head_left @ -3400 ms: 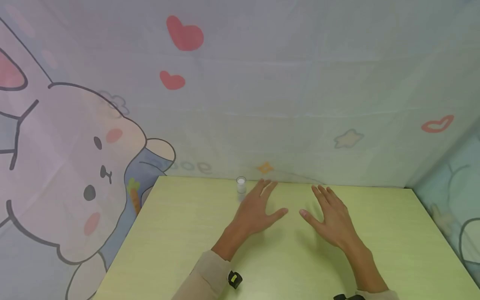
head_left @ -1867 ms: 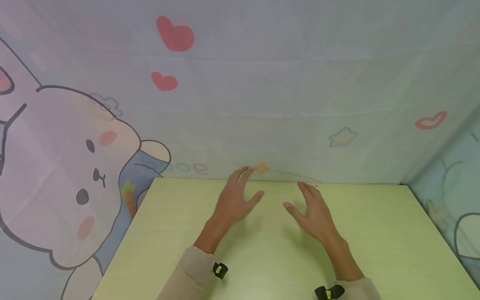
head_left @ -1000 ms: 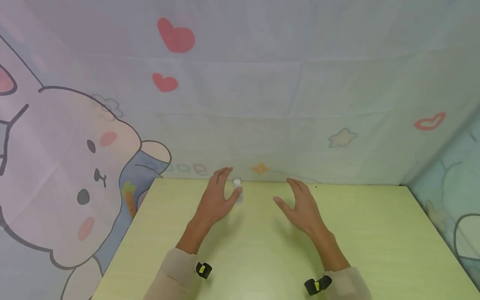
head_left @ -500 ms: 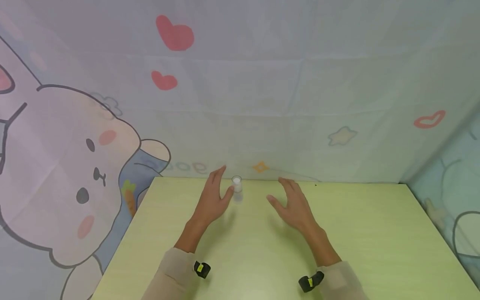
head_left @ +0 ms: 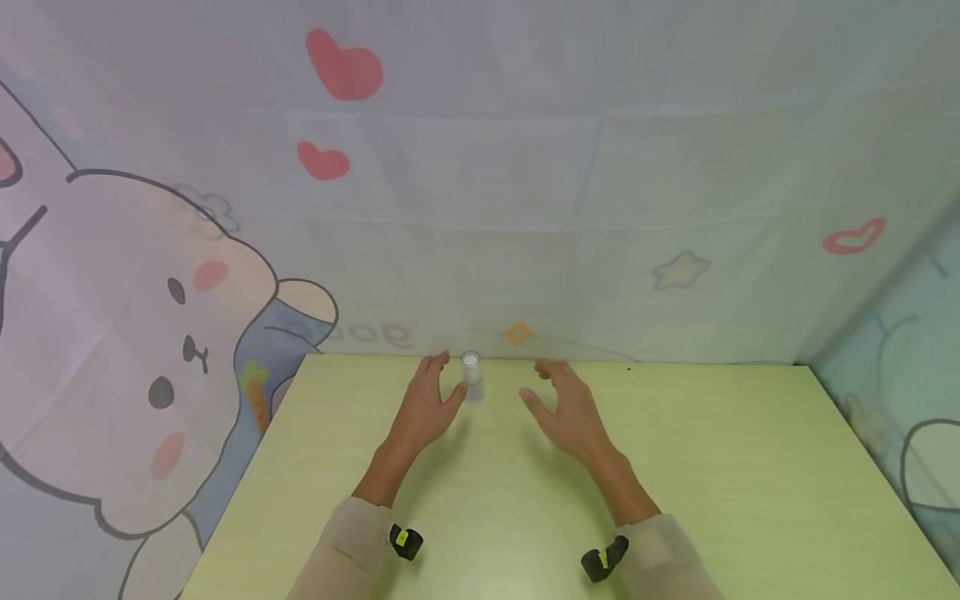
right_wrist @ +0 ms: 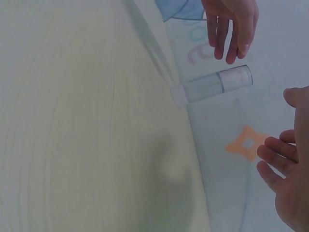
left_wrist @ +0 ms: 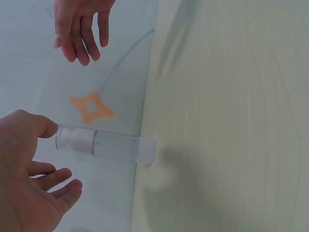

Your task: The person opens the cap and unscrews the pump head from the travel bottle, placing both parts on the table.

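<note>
A small clear cylindrical bottle [head_left: 471, 367] with a transparent cap and a white base stands upright close to the table's back edge. Just left of it is my left hand [head_left: 423, 410], thumb and fingers spread and loosely bent. In the left wrist view the thumb tip lies right beside the cap of the bottle [left_wrist: 116, 146]; whether they touch I cannot tell. My right hand [head_left: 567, 410] hovers to the right, apart from the bottle, its fingers relaxed and holding nothing. The right wrist view has the bottle [right_wrist: 205, 88] between both hands.
The pale yellow-green table [head_left: 712, 467] ends against a hanging cloth [head_left: 480, 192] printed with hearts and a large rabbit. A second cloth [head_left: 918, 375] hangs along the right side. Each sleeve carries a small black device [head_left: 406, 542] near the wrist.
Both hands have shifted left overall. My left hand, which earlier hid the bottle, is now on its left side; my right hand has come closer to it. The bottle stays standing.
</note>
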Demonstrator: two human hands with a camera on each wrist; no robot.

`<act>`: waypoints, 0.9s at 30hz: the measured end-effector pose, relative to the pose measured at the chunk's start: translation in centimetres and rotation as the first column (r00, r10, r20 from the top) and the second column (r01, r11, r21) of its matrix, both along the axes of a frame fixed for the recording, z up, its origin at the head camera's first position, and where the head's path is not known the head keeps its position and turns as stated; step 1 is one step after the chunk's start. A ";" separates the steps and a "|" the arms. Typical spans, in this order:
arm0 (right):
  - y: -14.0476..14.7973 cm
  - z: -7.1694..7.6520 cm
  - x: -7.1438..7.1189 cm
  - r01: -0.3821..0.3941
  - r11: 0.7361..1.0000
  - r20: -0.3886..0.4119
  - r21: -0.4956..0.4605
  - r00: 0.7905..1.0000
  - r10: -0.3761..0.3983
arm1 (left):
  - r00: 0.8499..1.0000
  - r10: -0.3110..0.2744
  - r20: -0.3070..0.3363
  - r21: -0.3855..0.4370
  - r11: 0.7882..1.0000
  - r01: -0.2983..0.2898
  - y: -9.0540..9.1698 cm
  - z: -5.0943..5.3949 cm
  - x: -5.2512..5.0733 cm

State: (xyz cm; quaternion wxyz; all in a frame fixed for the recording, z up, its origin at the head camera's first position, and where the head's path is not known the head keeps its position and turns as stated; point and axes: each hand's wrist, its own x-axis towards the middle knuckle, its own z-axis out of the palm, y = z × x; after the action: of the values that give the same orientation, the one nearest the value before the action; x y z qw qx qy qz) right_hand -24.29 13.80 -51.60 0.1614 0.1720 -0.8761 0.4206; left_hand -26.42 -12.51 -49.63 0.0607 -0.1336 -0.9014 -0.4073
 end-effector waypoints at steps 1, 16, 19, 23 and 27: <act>-0.1 -0.1 -0.1 -0.001 1.000 0.002 -0.002 1.000 0.001 | 1.000 0.005 0.002 0.006 1.000 -0.005 0.0 -0.1 -0.1; -2.3 -0.6 -1.4 -0.027 0.998 0.017 -0.054 0.999 0.028 | 0.995 0.096 0.029 0.136 0.986 -0.099 0.4 -2.3 -0.8; -3.0 -0.8 -1.5 -0.025 0.998 0.062 -0.064 0.998 0.029 | 0.995 0.100 0.030 0.172 0.980 -0.104 0.8 -3.1 -1.1; -4.1 -0.9 -1.7 -0.029 0.996 0.071 -0.080 0.997 0.035 | 0.994 0.106 0.023 0.200 0.974 -0.108 1.2 -3.6 -1.2; -5.0 -1.1 -1.9 -0.031 0.995 0.027 -0.093 0.999 0.034 | 0.993 0.119 0.014 0.216 0.969 -0.119 1.3 -3.7 -1.1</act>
State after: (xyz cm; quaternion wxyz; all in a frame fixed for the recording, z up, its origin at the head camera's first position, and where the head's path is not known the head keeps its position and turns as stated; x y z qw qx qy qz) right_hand -26.24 8.78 -52.73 0.1499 0.1726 -0.8549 0.4656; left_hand -27.55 -11.20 -53.32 0.0985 -0.0717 -0.8582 -0.4986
